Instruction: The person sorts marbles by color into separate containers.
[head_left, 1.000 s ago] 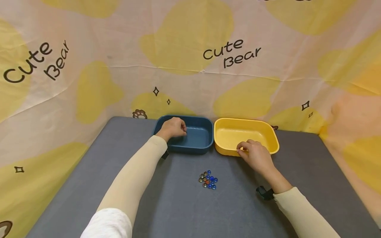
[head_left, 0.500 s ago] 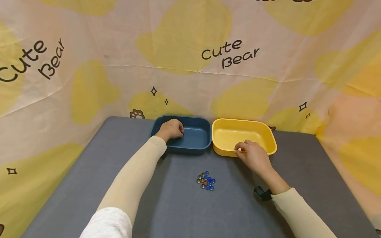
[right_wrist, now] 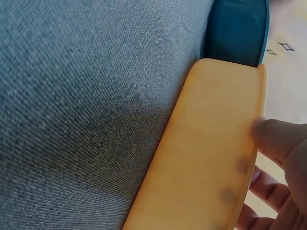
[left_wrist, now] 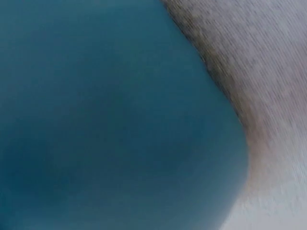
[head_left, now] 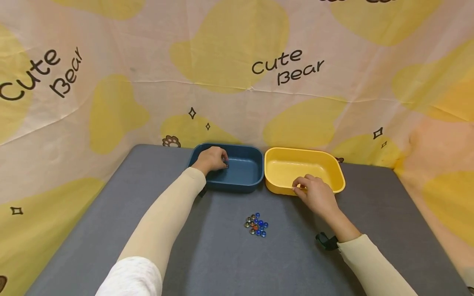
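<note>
My left hand (head_left: pixel 212 159) reaches over the near left wall of the blue bin (head_left: pixel 244 186), fingers curled down inside it. At its fingertips a small dark, shiny marble (head_left: pixel 226 165) shows, partly hidden by the fingers. The left wrist view holds only the blue bin's blurred wall (left_wrist: pixel 120 110), with no fingers in sight. My right hand (head_left: pixel 316 194) grips the near rim of the yellow bin (head_left: pixel 275 187). In the right wrist view the thumb (right_wrist: pixel 278 136) presses the outer side of that rim, while the fingers lie behind the wall.
A loose cluster of marbles (head_left: pixel 256 224), blue, amber and clear, lies on the grey tabletop (head_left: pixel 222 263) in front of the bins. Both bins stand side by side at the table's back edge, against a printed cloth backdrop (head_left: pixel 237 111).
The head view has shifted slightly. My left fingers have moved a little inside the blue bin, and a marble now shows at their tips. The right hand keeps its grip on the rim.
</note>
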A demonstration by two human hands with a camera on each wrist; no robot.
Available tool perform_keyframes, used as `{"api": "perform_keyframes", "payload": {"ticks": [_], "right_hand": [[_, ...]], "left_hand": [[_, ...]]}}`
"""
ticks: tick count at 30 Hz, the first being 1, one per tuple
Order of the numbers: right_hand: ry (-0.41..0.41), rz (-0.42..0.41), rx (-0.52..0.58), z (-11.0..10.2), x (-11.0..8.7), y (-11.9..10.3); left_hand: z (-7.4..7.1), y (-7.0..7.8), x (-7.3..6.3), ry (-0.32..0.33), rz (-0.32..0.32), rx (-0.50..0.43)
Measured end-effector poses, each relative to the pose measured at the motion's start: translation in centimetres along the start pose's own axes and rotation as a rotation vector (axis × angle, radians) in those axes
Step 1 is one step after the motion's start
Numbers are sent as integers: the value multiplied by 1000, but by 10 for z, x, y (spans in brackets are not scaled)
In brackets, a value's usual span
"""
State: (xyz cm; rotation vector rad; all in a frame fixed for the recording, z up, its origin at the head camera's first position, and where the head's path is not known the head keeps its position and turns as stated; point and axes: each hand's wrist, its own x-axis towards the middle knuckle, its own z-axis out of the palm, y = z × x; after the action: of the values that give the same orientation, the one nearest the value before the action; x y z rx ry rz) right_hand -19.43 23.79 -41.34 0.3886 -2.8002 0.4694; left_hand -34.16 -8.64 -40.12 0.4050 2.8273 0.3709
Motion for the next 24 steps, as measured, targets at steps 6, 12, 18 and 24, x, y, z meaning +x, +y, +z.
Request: {"api": "perform_keyframes", "payload": {"ticks": [6,12,18,24], "right_hand": [[2,5,15,-3,0,-2],[23,-24,17,-4,-2,1],[45,-41,31,-3,-3,2],[64,-55,46,0,-4,1]], "left_hand": [[-9,-4,-9,9,26,19],[-15,1,-19,33,73,74],[-18,8,-34,54,90,87],[-18,6,-49,91,90,86]]}}
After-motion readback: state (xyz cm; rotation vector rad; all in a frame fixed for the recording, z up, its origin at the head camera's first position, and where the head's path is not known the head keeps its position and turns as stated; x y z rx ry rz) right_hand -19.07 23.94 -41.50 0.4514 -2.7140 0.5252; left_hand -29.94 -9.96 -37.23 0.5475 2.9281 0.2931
